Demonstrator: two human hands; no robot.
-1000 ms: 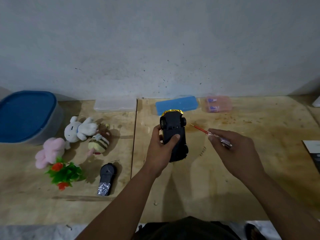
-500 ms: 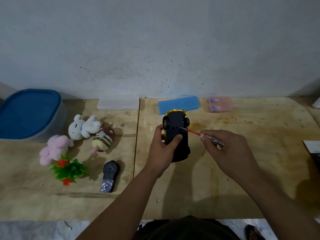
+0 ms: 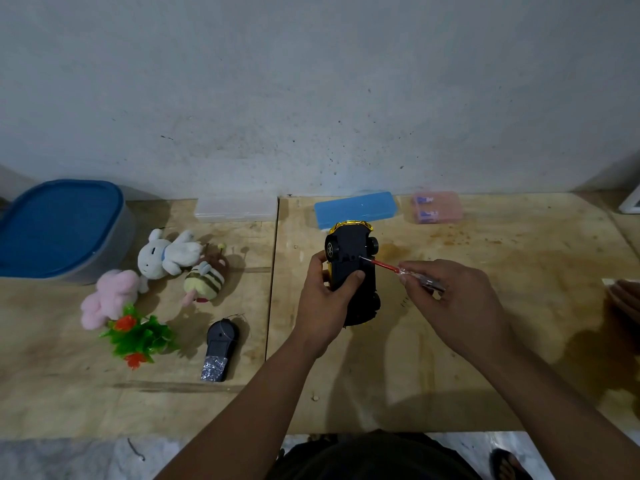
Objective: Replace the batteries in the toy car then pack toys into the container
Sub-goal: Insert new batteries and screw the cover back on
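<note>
My left hand point(image 3: 323, 299) grips the toy car point(image 3: 353, 258), a yellow car turned upside down so its black underside faces me, above the middle of the wooden table. My right hand point(image 3: 450, 299) pinches a small red-shafted screwdriver point(image 3: 398, 270); its tip touches the car's underside near the far wheels. A grey container with a blue lid point(image 3: 59, 230) stands at the far left. Beside it lie a white plush rabbit point(image 3: 166, 252), a pink plush point(image 3: 107, 297), a striped bee plush point(image 3: 204, 282), a plastic plant point(image 3: 138, 336) and a black remote point(image 3: 220, 344).
Against the wall lie a clear flat case point(image 3: 235, 209), a blue flat case point(image 3: 356, 209) and a pink box point(image 3: 438, 206) holding small items. A white object point(image 3: 630, 202) and paper point(image 3: 623, 299) sit at the right edge. My foot point(image 3: 509, 467) shows below the table.
My right hand has brought the screwdriver leftward from beside the car until its tip meets the underside. My left hand keeps the car steady.
</note>
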